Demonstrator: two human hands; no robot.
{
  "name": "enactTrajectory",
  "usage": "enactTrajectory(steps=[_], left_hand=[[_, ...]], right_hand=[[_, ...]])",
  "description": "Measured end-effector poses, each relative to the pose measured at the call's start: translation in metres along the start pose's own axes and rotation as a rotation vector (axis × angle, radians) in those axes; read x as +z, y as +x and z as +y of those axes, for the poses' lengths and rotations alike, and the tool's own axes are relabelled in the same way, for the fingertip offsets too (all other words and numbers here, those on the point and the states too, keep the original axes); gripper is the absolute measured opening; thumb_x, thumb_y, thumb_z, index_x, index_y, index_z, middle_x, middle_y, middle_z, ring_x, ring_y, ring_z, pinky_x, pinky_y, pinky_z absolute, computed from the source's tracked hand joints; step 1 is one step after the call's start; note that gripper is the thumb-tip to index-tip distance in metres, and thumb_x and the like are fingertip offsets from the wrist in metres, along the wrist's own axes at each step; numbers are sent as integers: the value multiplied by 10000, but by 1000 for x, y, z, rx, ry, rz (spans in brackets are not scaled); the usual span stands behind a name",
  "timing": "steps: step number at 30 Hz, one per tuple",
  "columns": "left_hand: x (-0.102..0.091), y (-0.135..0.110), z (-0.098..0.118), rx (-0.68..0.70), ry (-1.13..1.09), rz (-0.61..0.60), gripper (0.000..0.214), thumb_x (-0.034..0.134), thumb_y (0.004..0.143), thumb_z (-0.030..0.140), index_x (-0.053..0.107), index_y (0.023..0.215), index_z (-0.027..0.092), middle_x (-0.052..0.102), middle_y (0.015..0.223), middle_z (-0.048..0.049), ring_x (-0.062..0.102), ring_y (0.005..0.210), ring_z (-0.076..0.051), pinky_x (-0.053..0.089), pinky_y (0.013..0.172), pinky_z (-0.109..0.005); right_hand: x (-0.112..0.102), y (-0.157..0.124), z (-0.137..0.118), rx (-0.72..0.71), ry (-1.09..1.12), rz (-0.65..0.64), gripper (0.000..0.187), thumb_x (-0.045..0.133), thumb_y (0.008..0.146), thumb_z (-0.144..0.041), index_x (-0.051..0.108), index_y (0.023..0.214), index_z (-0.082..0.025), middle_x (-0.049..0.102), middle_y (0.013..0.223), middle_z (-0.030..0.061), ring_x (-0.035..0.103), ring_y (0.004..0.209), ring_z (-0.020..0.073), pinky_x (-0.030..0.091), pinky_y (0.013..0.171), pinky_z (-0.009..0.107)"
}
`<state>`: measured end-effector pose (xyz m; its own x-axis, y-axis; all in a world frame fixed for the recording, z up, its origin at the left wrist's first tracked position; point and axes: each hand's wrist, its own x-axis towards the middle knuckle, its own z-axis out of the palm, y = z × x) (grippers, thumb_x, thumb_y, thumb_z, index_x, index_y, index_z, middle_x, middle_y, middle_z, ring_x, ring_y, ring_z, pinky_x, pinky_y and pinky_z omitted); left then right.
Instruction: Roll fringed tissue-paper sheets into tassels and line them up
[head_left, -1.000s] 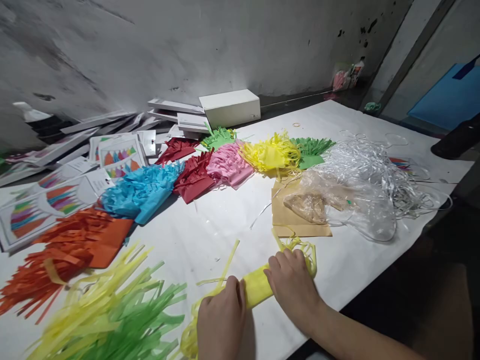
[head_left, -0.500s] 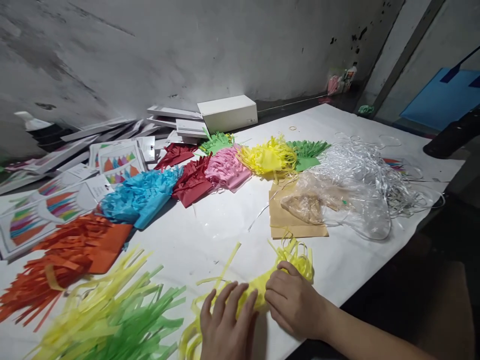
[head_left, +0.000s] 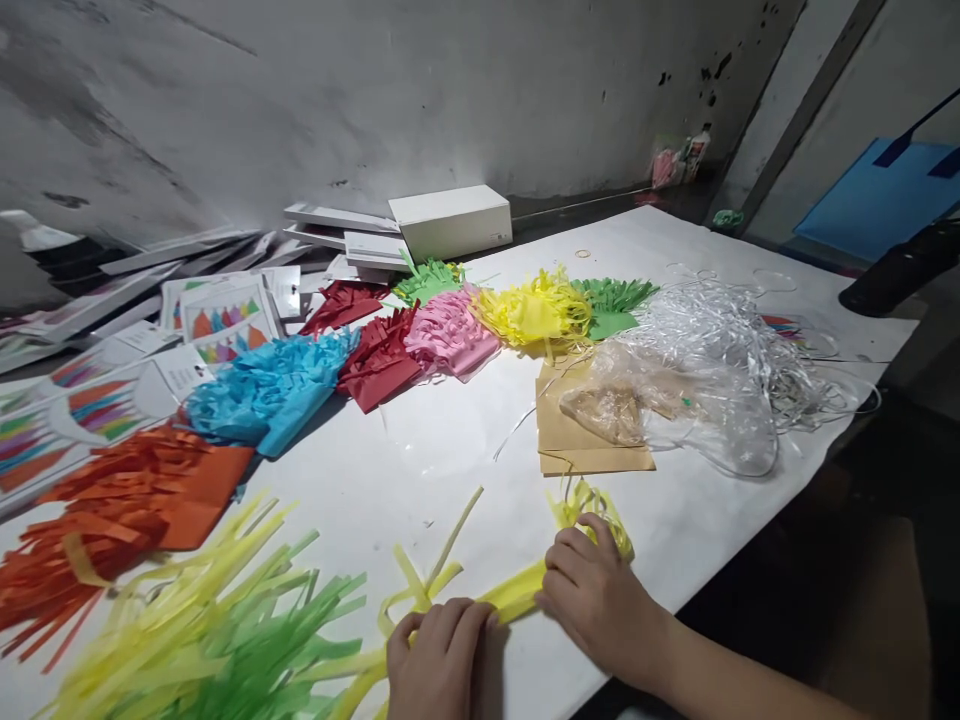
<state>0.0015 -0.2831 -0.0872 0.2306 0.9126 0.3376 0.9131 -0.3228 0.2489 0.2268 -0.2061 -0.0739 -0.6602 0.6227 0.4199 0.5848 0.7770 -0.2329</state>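
Observation:
A rolled strip of yellow fringed tissue paper (head_left: 514, 594) lies on the white table (head_left: 450, 450) near its front edge. My left hand (head_left: 439, 665) presses down on the roll's left end, fingers curled over it. My right hand (head_left: 596, 600) grips the right end with bent fingers, where loose yellow fringes (head_left: 592, 505) curl out. More yellow strips (head_left: 424, 580) stick up between and left of my hands.
Fringed paper piles lie across the table: yellow-green (head_left: 210, 630), orange (head_left: 112, 510), blue (head_left: 262, 390), red (head_left: 379, 355), pink (head_left: 450, 335), yellow (head_left: 532, 315), green (head_left: 611, 300). A brown envelope (head_left: 585, 450), a clear plastic bag (head_left: 690, 410), white boxes (head_left: 450, 220) and printed cards (head_left: 217, 320) sit further back.
My left hand went from fingers spread flat on the roll to curled over its left end. The roll has grown thinner and tighter, and my right hand slid slightly right along it.

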Motion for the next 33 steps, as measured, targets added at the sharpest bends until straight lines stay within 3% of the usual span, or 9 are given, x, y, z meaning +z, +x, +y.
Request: enactTrajectory(steps=[3,6,8,11,16,18,22,28,33], left_hand=[[1,8,1,-115,32,-17,135,488,990,161,568,951,262,723,761,69,699,693,-179,295,819,-389],[3,12,0,-184,40,-58,123,507,984,191,560,897,260,713,721,90,705,671,-187,284,809,-398],[5,12,0,-181,30,-89,124,513,975,188,563,888,261,713,712,101,704,662,-181,282,799,-398],[5,12,1,-196,38,-89,135,490,978,178,572,908,260,724,729,82,702,678,-183,297,807,-412],[2,15,8,-51,111,129,201,547,958,247,628,1142,252,740,1116,-124,659,1020,-308,357,962,-530],[3,16,9,25,65,175,206,563,938,188,661,1089,288,748,1127,-97,640,1044,-306,329,1019,-556],[8,15,11,-11,-76,178,330,413,944,48,649,929,278,764,915,-8,661,928,-228,330,1007,-478],[9,9,9,-10,-156,137,273,424,977,102,636,983,275,758,965,-4,670,930,-202,342,987,-446],[7,-4,4,-9,-112,129,229,465,983,138,642,956,281,733,966,-18,647,911,-215,373,911,-442]], right_hand=[[11,3,-6,132,-74,47,214,634,928,-142,529,752,-200,580,776,1,524,831,213,275,1046,481],[13,4,-10,210,-89,131,119,568,938,-103,579,862,-193,612,870,35,546,905,231,262,1067,490],[10,4,-11,122,-35,156,127,523,951,-85,595,941,-188,630,949,46,555,976,222,235,1105,479],[8,4,-11,-83,11,67,136,508,974,-113,585,891,-189,618,875,23,543,919,200,253,1094,443],[11,5,-7,-105,-2,23,273,414,959,-49,539,764,-193,559,744,14,472,752,186,325,962,401],[8,6,-7,-89,33,12,268,431,978,-79,529,757,-193,564,754,11,484,775,185,319,948,394],[5,9,-9,-109,38,-77,93,547,998,-211,585,917,-186,621,883,23,519,879,207,261,1018,432],[12,9,-10,-203,-37,-52,180,481,928,-71,568,819,-185,569,776,15,470,790,203,238,1050,461],[11,-1,-3,-140,-7,-83,149,515,919,-62,560,857,-191,595,869,21,501,881,207,214,1107,471]])
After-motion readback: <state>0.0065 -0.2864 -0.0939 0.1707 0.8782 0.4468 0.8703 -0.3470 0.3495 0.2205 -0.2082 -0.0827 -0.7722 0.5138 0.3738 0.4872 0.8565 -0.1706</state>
